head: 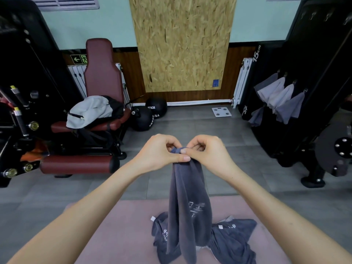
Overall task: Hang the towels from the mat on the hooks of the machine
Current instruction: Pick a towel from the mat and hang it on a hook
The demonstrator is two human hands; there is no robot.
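Observation:
A dark grey towel [188,202] hangs straight down from both my hands, pinched at its top corner. My left hand [162,151] and my right hand [207,151] meet at that corner, thumbs and fingers closed on the fabric. More dark grey towels [234,239] lie crumpled on the pink mat [125,225] below. On the right stands the black machine [312,73]. Several grey towels [282,100] hang from its lower hooks. A row of bare hooks [327,15] shows near its top.
A maroon padded gym seat [102,77] with a grey and black bag [91,109] on it stands at left. Two black medicine balls [150,113] and a white scale [222,112] lie by the far wall. Grey floor separates the mat from the machine.

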